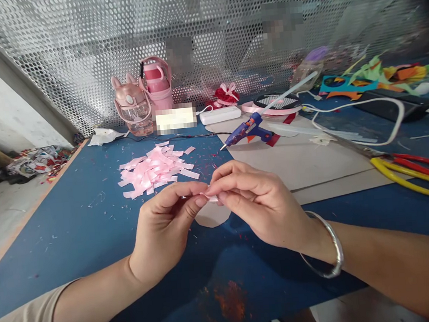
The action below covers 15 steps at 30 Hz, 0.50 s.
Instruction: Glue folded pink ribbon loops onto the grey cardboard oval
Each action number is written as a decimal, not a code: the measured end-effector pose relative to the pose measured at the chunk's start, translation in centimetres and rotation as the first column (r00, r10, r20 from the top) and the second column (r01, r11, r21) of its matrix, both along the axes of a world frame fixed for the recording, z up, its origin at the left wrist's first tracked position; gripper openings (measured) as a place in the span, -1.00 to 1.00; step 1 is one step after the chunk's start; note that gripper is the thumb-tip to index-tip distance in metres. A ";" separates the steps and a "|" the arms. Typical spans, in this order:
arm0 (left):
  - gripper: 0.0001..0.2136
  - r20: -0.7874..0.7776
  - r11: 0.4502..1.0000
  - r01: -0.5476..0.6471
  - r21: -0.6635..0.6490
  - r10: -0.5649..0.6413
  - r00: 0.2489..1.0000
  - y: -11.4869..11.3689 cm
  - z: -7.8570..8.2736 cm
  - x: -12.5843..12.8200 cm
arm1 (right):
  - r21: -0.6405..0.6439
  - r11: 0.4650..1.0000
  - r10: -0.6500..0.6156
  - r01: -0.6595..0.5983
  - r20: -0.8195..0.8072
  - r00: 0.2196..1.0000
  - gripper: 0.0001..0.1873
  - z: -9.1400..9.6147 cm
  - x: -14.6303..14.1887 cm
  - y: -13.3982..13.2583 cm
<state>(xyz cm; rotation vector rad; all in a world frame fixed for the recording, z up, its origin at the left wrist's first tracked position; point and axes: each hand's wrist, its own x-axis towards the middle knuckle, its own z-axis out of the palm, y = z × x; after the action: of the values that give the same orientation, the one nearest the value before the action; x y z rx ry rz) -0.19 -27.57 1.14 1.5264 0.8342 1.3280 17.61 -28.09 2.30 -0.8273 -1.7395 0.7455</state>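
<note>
Between my two hands is a small piece of pink ribbon (211,198), pinched by both sets of fingertips. My left hand (169,220) grips its left end with thumb and forefinger. From the other side, my right hand (265,201) pinches it too, a silver bangle on that wrist. Under the fingers lies a pale rounded piece of card (212,217), partly covered by the hands. Just beyond my left hand, a loose pile of cut pink ribbon pieces (153,170) rests on the blue table (104,231).
A blue glue gun (249,129) with a glue stick lies beyond my hands on grey cardboard (312,162). Scissors with yellow and red handles (413,176) are at the right. Two pink bottles (133,105) stand at the back by a perforated metal screen (88,52).
</note>
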 end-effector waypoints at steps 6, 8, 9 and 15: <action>-0.85 0.032 0.999 0.011 -0.038 -0.009 0.999 -0.1 0.2 0.0 | -0.200 0.978 0.041 -0.059 -0.091 0.995 -0.89 0.4 -0.1 0.3; -0.83 0.017 0.999 0.025 0.022 -0.025 1.000 -0.1 0.2 0.0 | -0.279 0.958 0.036 -0.066 -0.110 0.993 -0.91 0.6 -0.1 0.3; -0.82 0.004 0.997 0.043 0.056 -0.043 0.999 -0.1 0.2 0.0 | -0.306 0.949 0.033 -0.068 -0.119 0.992 -0.90 0.7 -0.1 0.4; -0.79 0.017 0.996 0.005 0.092 -0.007 1.000 -0.2 -0.1 -0.1 | -0.273 0.962 0.010 -0.032 -0.084 0.996 -0.89 0.8 -0.2 0.2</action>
<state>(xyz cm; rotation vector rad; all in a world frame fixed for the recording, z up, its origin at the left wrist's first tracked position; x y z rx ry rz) -0.29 -27.78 1.02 1.5855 0.7660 1.3898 17.42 -27.85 3.11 -0.9511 -1.5952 1.0369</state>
